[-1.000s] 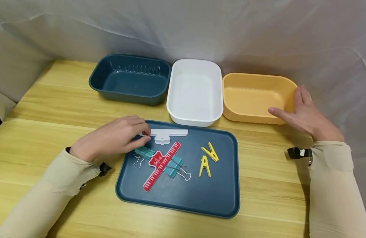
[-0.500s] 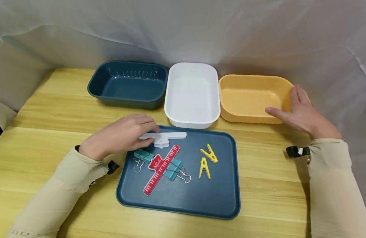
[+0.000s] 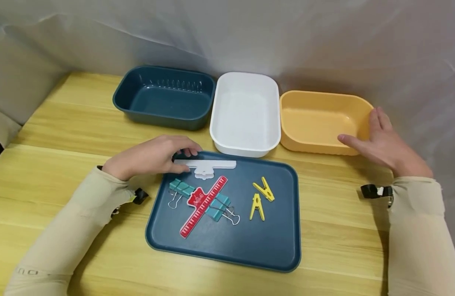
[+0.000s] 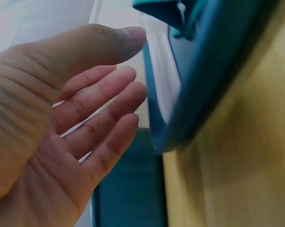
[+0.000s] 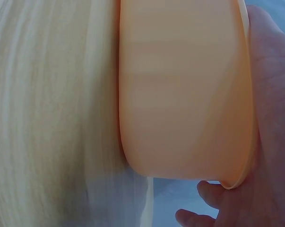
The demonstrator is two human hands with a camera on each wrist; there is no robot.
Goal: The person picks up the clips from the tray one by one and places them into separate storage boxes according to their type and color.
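Note:
My left hand is held over the left end of a white long-bar clip near the back of the dark blue tray. Its thumb and fingers stand apart with nothing between them in the left wrist view, beside the tray's edge. On the tray, a red ruler-shaped clip lies across teal binder clips, with two yellow pegs to their right. My right hand rests at the right end of a yellow bin, thumb over the front rim, straight fingers along the outer side.
At the back, a dark blue bin and a white bin stand in a row with the yellow one. Behind them hangs a grey cloth. Everything stands on a wood-grain table.
My left hand has moved over the white clip's left end; its fingers came over the bar, then spread back a little. The right hand stays at the yellow bin; the view shifts slightly.

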